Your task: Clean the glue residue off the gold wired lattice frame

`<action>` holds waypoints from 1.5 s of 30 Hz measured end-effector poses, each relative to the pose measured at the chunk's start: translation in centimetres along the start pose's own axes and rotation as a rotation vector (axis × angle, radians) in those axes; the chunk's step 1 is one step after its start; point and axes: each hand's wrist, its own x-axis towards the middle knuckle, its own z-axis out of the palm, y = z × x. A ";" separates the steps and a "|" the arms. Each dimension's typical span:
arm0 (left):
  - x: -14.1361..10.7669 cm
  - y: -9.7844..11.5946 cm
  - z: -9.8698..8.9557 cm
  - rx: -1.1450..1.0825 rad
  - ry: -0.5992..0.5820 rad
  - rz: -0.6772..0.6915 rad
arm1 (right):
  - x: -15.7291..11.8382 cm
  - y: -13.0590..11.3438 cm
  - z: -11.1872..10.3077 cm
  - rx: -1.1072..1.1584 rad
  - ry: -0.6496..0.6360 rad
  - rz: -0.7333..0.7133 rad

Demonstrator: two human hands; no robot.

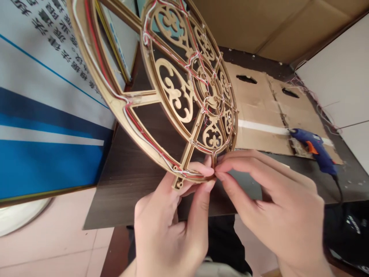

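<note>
A large round gold-coloured openwork frame with scroll ornaments stands tilted in front of me. Thin red and white wires run along its rim, spokes and inner rings. My left hand grips the lower rim, thumb in front and fingers reaching through behind it. Beside it, my right hand is closed in a pinch at the rim's near edge, with the thumb and forefinger tips pressed together. What lies between those tips is too small to make out, though wires run right up to that spot.
A blue glue gun with an orange trigger lies on flattened cardboard at the right. Its cord drops over the edge of the dark table. Loose thin wires lie near the white wall. A blue and white printed board stands at the left.
</note>
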 end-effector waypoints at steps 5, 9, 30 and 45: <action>-0.2 -0.3 0.1 -0.035 0.023 -0.020 | -0.9 0.1 0.2 0.053 0.056 -0.007; -0.1 -0.1 0.2 -0.007 0.021 -0.030 | -1.2 0.1 0.4 0.072 0.090 -0.036; 0.3 -0.1 -0.2 0.145 -0.020 0.044 | -0.9 0.5 0.6 0.152 0.014 0.074; 0.2 -0.1 0.2 0.092 0.018 -0.011 | 1.1 0.2 -1.0 -0.058 0.031 -0.062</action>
